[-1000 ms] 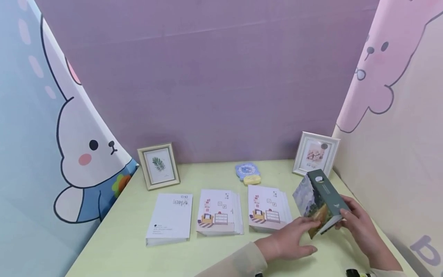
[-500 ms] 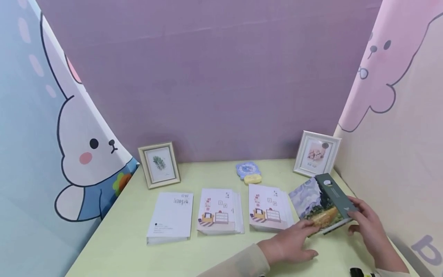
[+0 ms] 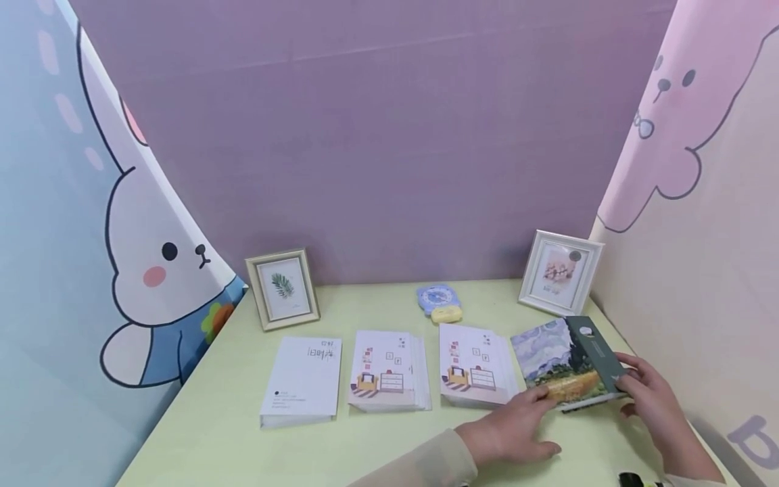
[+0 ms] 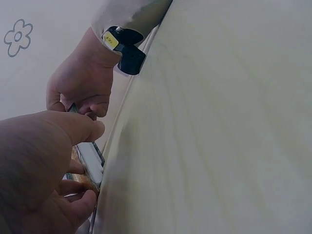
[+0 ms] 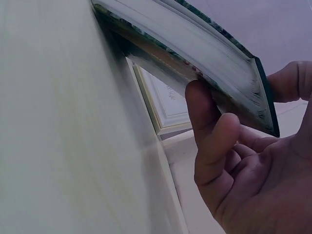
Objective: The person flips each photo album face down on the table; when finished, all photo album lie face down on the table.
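Observation:
A thick hardcover book (image 3: 556, 365) with a landscape painting on its cover and a dark green band along the right leans over the right part of the table, right side higher. My right hand (image 3: 656, 400) grips that raised side, thumb on the green band and fingers underneath. In the right wrist view, the page block (image 5: 195, 48) slopes above my curled fingers (image 5: 214, 141). My left hand (image 3: 512, 427) touches the cover at its front left corner with its fingers, while its thumb points away. In the left wrist view, left fingertips (image 4: 85, 204) lie at the book's corner.
A white book (image 3: 302, 379) and two books with room drawings, one in the middle (image 3: 383, 372) and one at its right (image 3: 475, 362), lie in a row. Behind stand a gold frame (image 3: 282, 289), a silver frame (image 3: 561, 272) and a blue clock-like object (image 3: 437, 297) with a yellow piece (image 3: 447, 314).
The painted book has come down from a steep tilt towards the table, its cover turning more upward. My right hand has sunk with it; my left hand has barely moved.

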Motion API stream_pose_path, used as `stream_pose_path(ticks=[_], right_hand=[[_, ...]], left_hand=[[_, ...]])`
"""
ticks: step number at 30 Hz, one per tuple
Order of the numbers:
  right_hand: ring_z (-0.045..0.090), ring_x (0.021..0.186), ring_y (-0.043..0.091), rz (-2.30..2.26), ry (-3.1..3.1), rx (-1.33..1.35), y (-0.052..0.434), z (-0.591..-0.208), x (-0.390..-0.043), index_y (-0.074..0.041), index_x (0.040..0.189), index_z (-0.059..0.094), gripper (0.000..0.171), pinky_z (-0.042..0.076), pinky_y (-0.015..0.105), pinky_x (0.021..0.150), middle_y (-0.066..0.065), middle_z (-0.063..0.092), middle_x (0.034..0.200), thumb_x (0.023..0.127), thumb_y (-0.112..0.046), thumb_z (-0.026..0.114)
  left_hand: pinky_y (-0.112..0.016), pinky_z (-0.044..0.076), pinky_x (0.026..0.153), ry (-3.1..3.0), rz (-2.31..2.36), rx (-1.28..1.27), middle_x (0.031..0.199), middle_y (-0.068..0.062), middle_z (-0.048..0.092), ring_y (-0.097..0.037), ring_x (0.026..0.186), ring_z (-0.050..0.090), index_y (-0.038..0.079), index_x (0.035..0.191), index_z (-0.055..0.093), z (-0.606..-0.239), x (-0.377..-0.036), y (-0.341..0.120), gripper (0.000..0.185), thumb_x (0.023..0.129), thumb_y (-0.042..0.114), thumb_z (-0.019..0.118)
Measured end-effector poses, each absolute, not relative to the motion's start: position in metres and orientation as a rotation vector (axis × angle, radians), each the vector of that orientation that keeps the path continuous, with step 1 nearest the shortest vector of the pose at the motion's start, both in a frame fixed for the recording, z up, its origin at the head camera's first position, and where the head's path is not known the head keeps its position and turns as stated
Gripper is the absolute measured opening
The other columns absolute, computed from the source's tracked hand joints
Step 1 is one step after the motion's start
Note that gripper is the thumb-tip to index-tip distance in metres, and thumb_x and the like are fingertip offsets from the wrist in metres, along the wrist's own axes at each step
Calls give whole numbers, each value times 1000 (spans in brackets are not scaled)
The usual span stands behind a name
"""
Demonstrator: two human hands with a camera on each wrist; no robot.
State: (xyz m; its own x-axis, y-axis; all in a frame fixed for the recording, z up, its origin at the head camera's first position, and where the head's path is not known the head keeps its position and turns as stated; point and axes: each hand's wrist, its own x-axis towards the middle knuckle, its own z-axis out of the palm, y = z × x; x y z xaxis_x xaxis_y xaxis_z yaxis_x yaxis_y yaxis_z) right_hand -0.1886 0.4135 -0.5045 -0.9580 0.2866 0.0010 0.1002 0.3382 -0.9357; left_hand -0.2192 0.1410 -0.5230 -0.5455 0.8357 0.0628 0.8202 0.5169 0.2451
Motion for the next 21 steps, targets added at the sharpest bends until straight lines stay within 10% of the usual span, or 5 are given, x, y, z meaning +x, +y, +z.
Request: stream_pose_path(ticks=[9, 16, 21], right_hand=[[61, 72, 9, 1552, -2498, -358, 414, -511, -188, 9, 151, 33, 67, 57, 35, 52, -16, 65, 96, 105, -26, 66], [58, 63, 16, 1416, -2611, -447, 414, -509, -190, 12, 152, 34, 77, 56, 33, 52, 22, 63, 111, 102, -35, 69], [59, 81, 16, 1253, -2723, -425, 421, -510, -191, 17, 147, 40, 79, 54, 29, 60, 26, 61, 115, 102, -41, 68]], left_hand=[[-10, 23, 117, 2697, 344, 1501, 167, -2, 34, -7, 150, 31, 16, 157, 47, -523, -220, 143, 73, 97, 52, 69], [-12, 22, 118, 2712, 336, 1525, 164, -2, 39, -7, 149, 33, 17, 155, 51, -523, -221, 144, 67, 99, 49, 68], [-12, 23, 118, 2744, 290, 1564, 160, -2, 44, -7, 146, 37, 17, 152, 54, -523, -221, 146, 64, 99, 50, 68]])
